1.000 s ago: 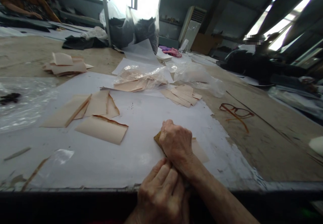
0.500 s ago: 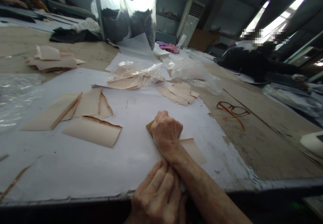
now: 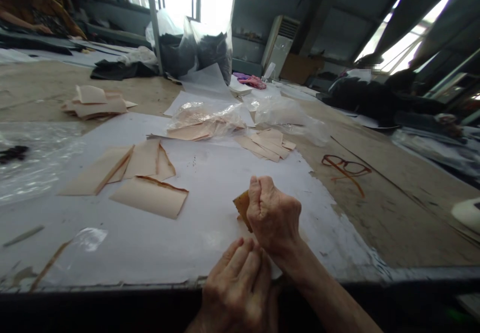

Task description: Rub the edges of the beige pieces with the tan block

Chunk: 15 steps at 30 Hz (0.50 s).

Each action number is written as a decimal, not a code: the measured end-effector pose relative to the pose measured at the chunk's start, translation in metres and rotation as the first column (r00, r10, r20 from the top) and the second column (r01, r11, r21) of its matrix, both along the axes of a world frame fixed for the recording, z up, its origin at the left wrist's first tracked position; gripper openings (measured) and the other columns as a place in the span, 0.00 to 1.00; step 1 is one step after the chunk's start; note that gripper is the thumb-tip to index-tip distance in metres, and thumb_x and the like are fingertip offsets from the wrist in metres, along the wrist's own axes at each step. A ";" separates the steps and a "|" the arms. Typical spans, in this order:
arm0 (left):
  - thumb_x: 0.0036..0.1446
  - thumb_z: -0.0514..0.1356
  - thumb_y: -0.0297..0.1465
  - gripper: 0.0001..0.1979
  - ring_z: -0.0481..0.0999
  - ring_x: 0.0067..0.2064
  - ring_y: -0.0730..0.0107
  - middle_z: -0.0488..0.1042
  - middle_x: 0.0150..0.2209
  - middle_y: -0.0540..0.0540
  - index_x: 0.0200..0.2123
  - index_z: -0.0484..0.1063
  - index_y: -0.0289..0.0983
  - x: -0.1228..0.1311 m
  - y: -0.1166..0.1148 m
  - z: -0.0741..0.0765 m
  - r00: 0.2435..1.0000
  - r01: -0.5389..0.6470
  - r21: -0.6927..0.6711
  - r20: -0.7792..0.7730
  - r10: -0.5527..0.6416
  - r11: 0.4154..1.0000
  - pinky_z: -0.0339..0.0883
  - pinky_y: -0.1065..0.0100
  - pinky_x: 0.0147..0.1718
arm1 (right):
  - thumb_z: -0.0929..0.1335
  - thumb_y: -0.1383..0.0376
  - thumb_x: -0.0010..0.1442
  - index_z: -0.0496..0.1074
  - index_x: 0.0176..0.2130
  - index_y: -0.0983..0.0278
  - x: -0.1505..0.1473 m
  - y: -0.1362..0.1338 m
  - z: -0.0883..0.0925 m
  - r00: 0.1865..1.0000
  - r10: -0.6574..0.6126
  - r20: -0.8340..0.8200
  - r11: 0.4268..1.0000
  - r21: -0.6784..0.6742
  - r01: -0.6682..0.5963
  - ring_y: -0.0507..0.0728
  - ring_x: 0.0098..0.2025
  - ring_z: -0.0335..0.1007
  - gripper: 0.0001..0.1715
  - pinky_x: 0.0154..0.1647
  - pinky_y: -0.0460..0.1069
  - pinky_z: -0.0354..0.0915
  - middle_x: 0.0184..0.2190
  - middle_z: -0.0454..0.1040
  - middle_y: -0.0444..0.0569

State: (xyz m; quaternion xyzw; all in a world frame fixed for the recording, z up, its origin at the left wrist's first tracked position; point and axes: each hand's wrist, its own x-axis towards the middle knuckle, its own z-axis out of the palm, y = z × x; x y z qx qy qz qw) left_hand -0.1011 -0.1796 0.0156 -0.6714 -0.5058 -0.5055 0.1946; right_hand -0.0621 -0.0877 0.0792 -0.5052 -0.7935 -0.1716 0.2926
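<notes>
Right hand (image 3: 274, 213) grips a flat yellow-brown piece (image 3: 242, 208) over white paper (image 3: 210, 188). Left hand (image 3: 238, 283) just beside it, fingers bent, at table's near edge (image 3: 142, 287). Brown-edged beige pieces (image 3: 152, 198) lie leftward; eyeglasses (image 3: 349, 177) to the right.

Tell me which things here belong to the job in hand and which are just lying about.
Likely part of the job:
Yellow-brown piece, gripped in the right hand
White paper, spread beneath the work
Pale brown-edged sheets, lying on that paper

Probably just lying about:
Eyeglasses
Pink and purple cloth
Black cloth
Clear plastic sheet
</notes>
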 end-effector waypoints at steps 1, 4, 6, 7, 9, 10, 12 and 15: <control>0.46 0.55 0.26 0.11 0.71 0.40 0.61 0.73 0.32 0.41 0.34 0.72 0.31 0.001 0.001 0.000 1.000 0.005 0.015 0.016 -0.005 1.000 0.68 0.62 0.41 | 0.52 0.63 0.60 0.63 0.25 0.66 -0.002 0.000 -0.002 0.999 -0.030 0.016 0.999 -0.034 0.030 0.49 0.17 0.61 0.20 0.19 0.45 0.42 0.15 0.66 0.44; 0.43 0.54 0.23 0.09 0.72 0.36 0.65 0.72 0.28 0.43 0.29 0.72 0.32 0.002 0.002 0.001 0.997 0.022 0.040 0.072 -0.025 0.999 0.67 0.64 0.42 | 0.55 0.63 0.59 0.63 0.26 0.66 -0.011 0.003 -0.008 0.987 -0.100 0.125 0.981 -0.152 0.119 0.51 0.17 0.63 0.17 0.18 0.46 0.40 0.15 0.67 0.45; 0.42 0.54 0.21 0.08 0.72 0.34 0.66 0.71 0.25 0.45 0.26 0.72 0.33 0.003 0.003 0.003 0.993 0.030 0.037 0.110 -0.034 0.999 0.67 0.64 0.42 | 0.56 0.64 0.58 0.64 0.26 0.65 -0.018 0.006 -0.011 0.971 -0.127 0.204 0.966 -0.195 0.168 0.53 0.18 0.65 0.15 0.18 0.46 0.40 0.15 0.68 0.47; 0.41 0.55 0.21 0.08 0.72 0.34 0.66 0.71 0.25 0.45 0.26 0.72 0.32 0.003 0.003 0.004 0.993 0.034 0.022 0.111 -0.036 0.999 0.67 0.64 0.42 | 0.56 0.64 0.58 0.64 0.26 0.65 -0.021 0.007 -0.012 0.964 -0.140 0.228 0.961 -0.203 0.188 0.54 0.18 0.66 0.14 0.18 0.46 0.41 0.15 0.68 0.47; 0.40 0.55 0.20 0.08 0.72 0.35 0.65 0.71 0.25 0.44 0.27 0.72 0.31 0.004 0.004 0.005 0.994 0.032 0.016 0.102 -0.033 0.999 0.67 0.64 0.42 | 0.56 0.65 0.58 0.64 0.26 0.65 -0.026 0.011 -0.013 0.958 -0.145 0.247 0.958 -0.207 0.199 0.55 0.19 0.66 0.15 0.17 0.46 0.43 0.15 0.69 0.48; 0.41 0.55 0.20 0.09 0.71 0.36 0.64 0.72 0.26 0.43 0.28 0.72 0.30 0.005 0.005 0.004 0.995 0.023 0.035 0.101 -0.026 0.999 0.67 0.64 0.43 | 0.55 0.65 0.58 0.63 0.25 0.65 -0.027 0.012 -0.013 0.960 -0.137 0.245 0.959 -0.211 0.191 0.55 0.19 0.66 0.15 0.17 0.45 0.44 0.15 0.69 0.48; 0.42 0.54 0.21 0.09 0.71 0.38 0.64 0.72 0.27 0.42 0.29 0.72 0.29 0.006 0.006 0.001 0.993 -0.006 0.089 0.121 -0.005 0.996 0.66 0.64 0.43 | 0.55 0.65 0.59 0.63 0.25 0.66 -0.028 0.015 -0.013 0.964 -0.125 0.233 0.960 -0.218 0.177 0.54 0.18 0.66 0.16 0.17 0.45 0.46 0.16 0.69 0.48; 0.44 0.54 0.22 0.09 0.71 0.40 0.62 0.72 0.29 0.42 0.31 0.72 0.29 0.006 0.006 -0.003 0.994 -0.020 0.105 0.112 0.008 0.994 0.66 0.64 0.43 | 0.55 0.64 0.59 0.63 0.26 0.66 -0.029 0.019 -0.013 0.969 -0.124 0.212 0.960 -0.221 0.171 0.54 0.19 0.67 0.16 0.17 0.44 0.48 0.16 0.69 0.48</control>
